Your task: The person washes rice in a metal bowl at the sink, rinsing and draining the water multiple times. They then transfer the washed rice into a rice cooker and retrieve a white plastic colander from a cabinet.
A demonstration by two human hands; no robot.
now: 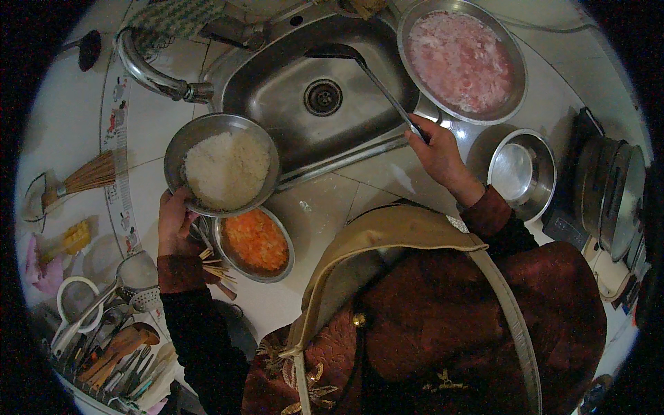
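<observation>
My left hand [175, 218] grips the rim of a metal bowl [174, 155] that holds pale, grainy food like soaked rice [228, 168]. The bowl sits at the left end of a stainless steel sink [275, 104], partly over a smaller bowl of diced orange food [255, 241], perhaps carrot. In my right hand [438, 150] is the handle of a dark spatula or turner [386, 93]. Its black head [332, 50] hangs over the far part of the sink basin. A large metal bowl of pink meat in liquid [461, 62] stands beyond my right hand.
A chrome faucet [150, 78] arches at the sink's left. An empty steel bowl [521, 174] stands right, beside stacked pans or lids [612, 192]. Wooden utensils [122, 347] and other tools crowd the lower left, below a bristle brush [85, 176]. A ladle [89, 50] hangs upper left.
</observation>
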